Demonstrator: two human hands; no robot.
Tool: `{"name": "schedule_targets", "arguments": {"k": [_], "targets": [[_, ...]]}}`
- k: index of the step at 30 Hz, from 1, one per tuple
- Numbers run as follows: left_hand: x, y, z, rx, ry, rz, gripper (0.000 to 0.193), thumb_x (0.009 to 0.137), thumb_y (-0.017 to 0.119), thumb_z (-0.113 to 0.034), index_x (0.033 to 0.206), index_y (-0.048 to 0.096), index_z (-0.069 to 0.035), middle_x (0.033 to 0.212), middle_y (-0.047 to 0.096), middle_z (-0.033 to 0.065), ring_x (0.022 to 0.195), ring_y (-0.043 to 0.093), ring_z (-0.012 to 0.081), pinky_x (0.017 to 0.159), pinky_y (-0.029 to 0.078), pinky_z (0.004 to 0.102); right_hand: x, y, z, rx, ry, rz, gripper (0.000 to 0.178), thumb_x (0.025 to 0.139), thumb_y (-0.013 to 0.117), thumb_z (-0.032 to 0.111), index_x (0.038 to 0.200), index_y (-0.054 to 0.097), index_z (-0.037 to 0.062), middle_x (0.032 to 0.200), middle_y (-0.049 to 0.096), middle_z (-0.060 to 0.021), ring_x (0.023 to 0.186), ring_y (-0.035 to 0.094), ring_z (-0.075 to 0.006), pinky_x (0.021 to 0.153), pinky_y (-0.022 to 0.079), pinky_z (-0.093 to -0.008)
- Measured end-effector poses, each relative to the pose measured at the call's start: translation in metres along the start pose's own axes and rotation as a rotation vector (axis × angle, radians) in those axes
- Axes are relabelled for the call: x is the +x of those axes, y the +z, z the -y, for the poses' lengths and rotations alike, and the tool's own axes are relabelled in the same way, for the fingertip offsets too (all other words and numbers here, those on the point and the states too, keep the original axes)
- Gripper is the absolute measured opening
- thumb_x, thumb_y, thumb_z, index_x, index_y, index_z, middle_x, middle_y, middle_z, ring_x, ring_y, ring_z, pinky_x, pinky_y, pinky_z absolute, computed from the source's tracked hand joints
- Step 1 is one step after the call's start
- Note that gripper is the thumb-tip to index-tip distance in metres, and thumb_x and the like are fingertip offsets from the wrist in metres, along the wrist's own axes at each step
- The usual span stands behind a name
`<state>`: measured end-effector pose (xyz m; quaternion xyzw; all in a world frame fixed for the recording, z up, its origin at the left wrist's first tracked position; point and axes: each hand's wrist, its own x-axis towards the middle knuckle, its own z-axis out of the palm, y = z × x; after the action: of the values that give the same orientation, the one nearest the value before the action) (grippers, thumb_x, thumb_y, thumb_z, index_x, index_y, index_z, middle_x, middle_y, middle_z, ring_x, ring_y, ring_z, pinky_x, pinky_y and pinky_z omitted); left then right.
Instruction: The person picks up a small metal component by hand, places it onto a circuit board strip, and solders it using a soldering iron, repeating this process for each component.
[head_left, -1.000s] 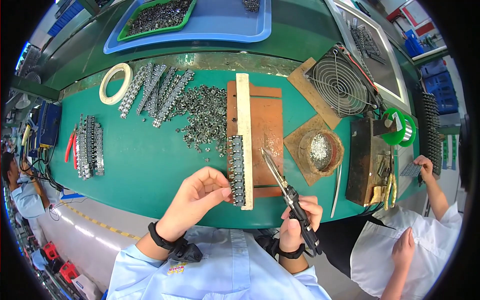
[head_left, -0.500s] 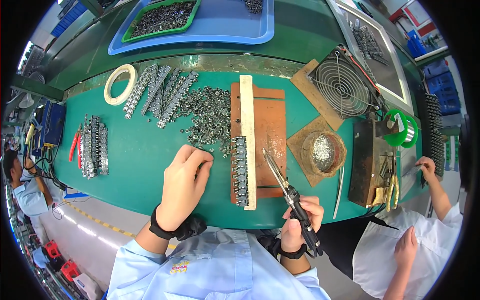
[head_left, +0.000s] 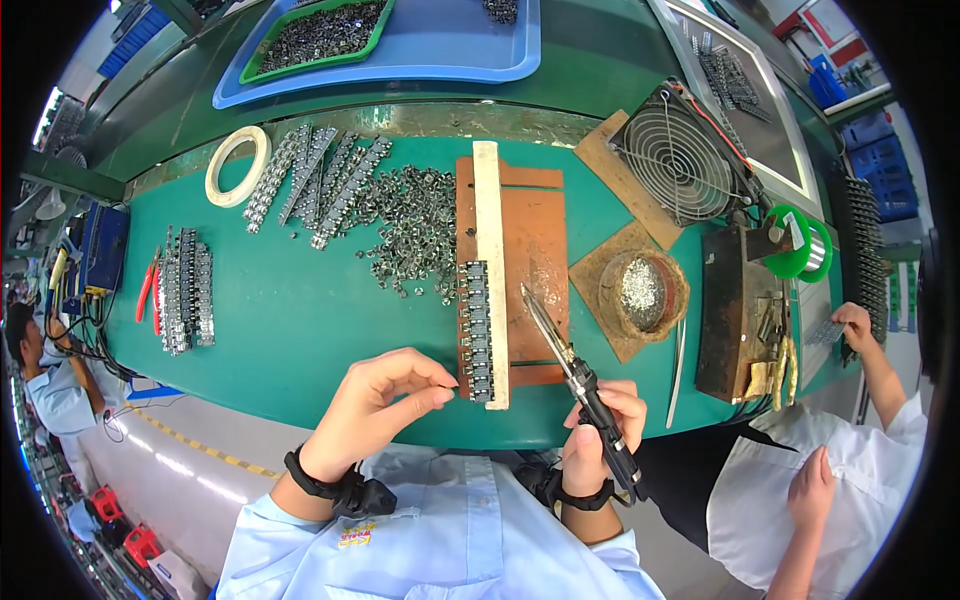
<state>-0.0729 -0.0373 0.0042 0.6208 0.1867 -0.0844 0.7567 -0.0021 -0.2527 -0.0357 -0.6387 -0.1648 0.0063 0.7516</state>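
My left hand (head_left: 372, 405) is closed in a pinch at the left edge of the brown fixture (head_left: 535, 235), with a small dark part just showing at the fingertips. Along that fixture runs a pale bar (head_left: 486, 205), and beside the bar sits a row of small circuit boards (head_left: 474, 330). My right hand (head_left: 605, 425) grips a soldering iron (head_left: 592, 398) by its black handle. Its tip points up and away over the brown plate, to the right of the bar. Beyond my left hand lies a loose pile of small metal parts (head_left: 410, 225).
Strips of boards (head_left: 345, 185), a tape roll (head_left: 211, 180) and red-handled pliers (head_left: 147, 290) lie to the left. Rightward are a fan (head_left: 680, 160), a round pot (head_left: 645, 295), a metal box (head_left: 728, 310) and a solder spool (head_left: 800, 243). A co-worker's hand (head_left: 856, 325) works at far right.
My left hand has moved from the near edge of the parts pile toward me and right, to the lower end of the board row. The soldering iron has hardly moved.
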Motion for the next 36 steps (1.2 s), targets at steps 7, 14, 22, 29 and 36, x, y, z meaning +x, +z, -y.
{"name": "schedule_targets", "arguments": {"k": [7,14,22,29,36], "targets": [[0.001,0.010,-0.005,-0.108,-0.035,-0.036,0.009,0.081,0.057,0.000,0.091,0.057,0.001,0.088,0.059,0.0052,0.079,0.057,0.0118,0.072,0.046,0.0236,-0.002,-0.004,-0.002,-0.024,0.000,0.005,0.036,0.075,0.067,0.021,0.100,0.048,0.0017,0.093,0.047,-0.0109,0.068,0.047,-0.0115,0.061,0.041,-0.0237],[0.004,0.012,0.002,-0.236,-0.068,-0.096,0.008,0.082,0.056,-0.001,0.090,0.055,-0.001,0.088,0.059,0.0051,0.079,0.058,0.0120,0.072,0.046,0.0235,-0.002,-0.004,-0.002,-0.023,0.019,0.008,0.037,0.075,0.067,0.021,0.099,0.048,0.0012,0.092,0.047,-0.0109,0.074,0.047,-0.0139,0.065,0.040,-0.0251],[0.010,0.018,-0.001,-0.282,-0.077,-0.075,0.008,0.081,0.057,-0.001,0.086,0.050,-0.003,0.083,0.057,0.0035,0.077,0.056,0.0110,0.072,0.045,0.0222,-0.001,-0.003,-0.009,-0.116,-0.043,-0.026,0.043,0.074,0.065,0.031,0.096,0.046,-0.0002,0.087,0.046,-0.0129,0.053,0.046,-0.0112,0.051,0.038,-0.0220],[0.011,0.017,0.000,-0.253,-0.081,-0.066,0.009,0.081,0.056,-0.001,0.085,0.048,-0.003,0.080,0.056,0.0028,0.074,0.056,0.0097,0.070,0.044,0.0216,-0.002,-0.004,-0.003,-0.017,0.032,0.006,0.037,0.072,0.068,0.020,0.098,0.049,0.0007,0.092,0.048,-0.0117,0.079,0.048,-0.0163,0.068,0.041,-0.0263],[0.011,0.018,0.001,-0.237,-0.121,-0.054,0.008,0.081,0.056,0.000,0.084,0.049,-0.003,0.079,0.056,0.0023,0.074,0.056,0.0091,0.069,0.045,0.0215,-0.002,-0.005,-0.010,-0.117,-0.038,-0.013,0.045,0.072,0.067,0.031,0.097,0.046,-0.0003,0.089,0.045,-0.0123,0.053,0.046,-0.0113,0.052,0.038,-0.0223]]}}
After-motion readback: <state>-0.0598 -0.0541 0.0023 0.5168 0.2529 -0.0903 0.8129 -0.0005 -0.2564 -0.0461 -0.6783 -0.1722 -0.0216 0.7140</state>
